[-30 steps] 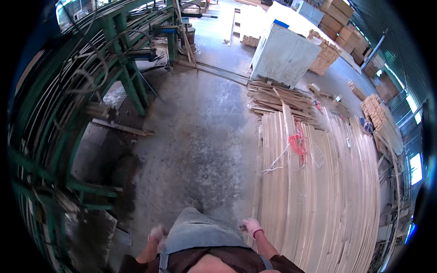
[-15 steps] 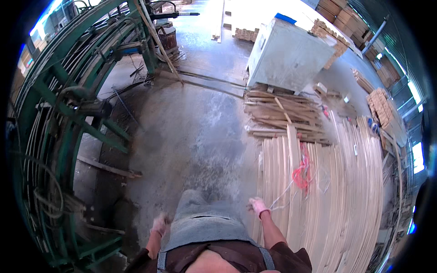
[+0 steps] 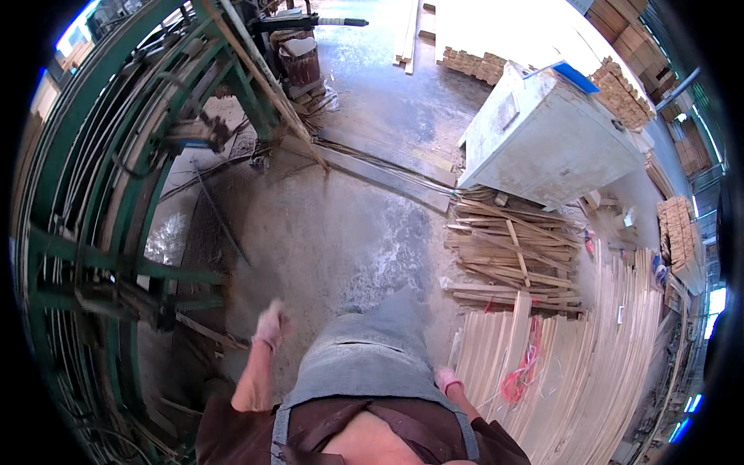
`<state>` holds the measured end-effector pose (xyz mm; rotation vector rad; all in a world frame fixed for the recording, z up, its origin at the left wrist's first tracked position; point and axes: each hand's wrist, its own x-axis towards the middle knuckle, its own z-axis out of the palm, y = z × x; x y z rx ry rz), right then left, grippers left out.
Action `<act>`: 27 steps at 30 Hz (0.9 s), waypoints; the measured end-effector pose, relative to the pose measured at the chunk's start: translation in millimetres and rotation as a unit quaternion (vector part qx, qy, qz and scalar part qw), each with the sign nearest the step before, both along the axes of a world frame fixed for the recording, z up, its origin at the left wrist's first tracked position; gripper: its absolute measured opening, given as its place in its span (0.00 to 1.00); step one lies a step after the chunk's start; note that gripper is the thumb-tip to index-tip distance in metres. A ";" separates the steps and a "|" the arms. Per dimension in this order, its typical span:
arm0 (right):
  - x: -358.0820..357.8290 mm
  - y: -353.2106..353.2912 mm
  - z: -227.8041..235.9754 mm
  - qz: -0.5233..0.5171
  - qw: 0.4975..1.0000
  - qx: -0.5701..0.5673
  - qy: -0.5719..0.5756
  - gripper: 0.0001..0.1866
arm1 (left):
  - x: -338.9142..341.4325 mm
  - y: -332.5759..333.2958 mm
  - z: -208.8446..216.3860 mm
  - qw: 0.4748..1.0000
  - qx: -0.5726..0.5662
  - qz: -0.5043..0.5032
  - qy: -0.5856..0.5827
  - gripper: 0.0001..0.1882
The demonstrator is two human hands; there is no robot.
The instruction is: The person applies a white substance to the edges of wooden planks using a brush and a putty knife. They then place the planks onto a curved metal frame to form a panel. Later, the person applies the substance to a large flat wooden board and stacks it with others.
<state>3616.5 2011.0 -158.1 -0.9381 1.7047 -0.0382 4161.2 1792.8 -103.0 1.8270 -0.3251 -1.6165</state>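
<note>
My left hand [image 3: 271,324], in a pale pinkish work glove, hangs in the air left of my grey apron [image 3: 360,364]. Motion smears its fingers, and no object shows in it. Close to the apron's right side is my right hand [image 3: 447,378], gloved too, with its fingers mostly hidden. It is nearest to a stack of long pale wood strips [image 3: 566,380]. A tangle of red and white cord [image 3: 521,376] lies on those strips, apart from the hand.
A green metal machine frame [image 3: 85,256] runs along the left. Ahead on the right stands a pale metal cabinet [image 3: 554,143], with rough wooden slats [image 3: 515,252] heaped before it. A flat board [image 3: 380,174] crosses the concrete floor [image 3: 325,225]. A leaning pole [image 3: 267,81] touches the floor.
My view has moved forward and turned slightly left. My left hand has swung forward and up; my right hand has drawn back beside the apron. The cabinet and slats appear nearer.
</note>
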 end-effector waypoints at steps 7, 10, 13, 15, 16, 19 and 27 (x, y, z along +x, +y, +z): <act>-107.1 -220.5 -65.9 0.046 0.999 -0.003 0.021 0.18 | -80.1 -337.5 65.6 0.990 -0.114 0.038 0.078 0.18; -144.6 -379.9 -82.7 -0.045 0.999 0.006 0.027 0.18 | -96.9 -372.6 -16.2 0.992 -0.073 -0.001 0.102 0.21; -151.4 -527.0 -5.4 -0.389 0.909 0.042 -0.146 0.20 | -138.9 -350.1 -47.5 0.988 0.017 -0.121 -0.093 0.24; -175.4 -611.4 5.6 -0.326 0.933 -0.014 -0.154 0.18 | -168.6 -344.7 -41.7 0.968 0.074 -0.190 -0.148 0.20; -177.9 -646.3 8.3 -0.296 0.940 -0.028 -0.170 0.18 | -151.1 -313.7 -75.5 0.867 -0.008 -0.393 -0.308 0.18; -176.1 -745.6 29.0 -0.339 0.928 0.001 -0.152 0.15 | -151.3 -333.4 -128.1 0.840 0.042 -0.448 -0.303 0.18; -196.3 -885.7 -79.1 0.191 0.969 -0.105 0.114 0.14 | -209.6 -639.5 -75.0 0.991 0.128 0.038 0.010 0.24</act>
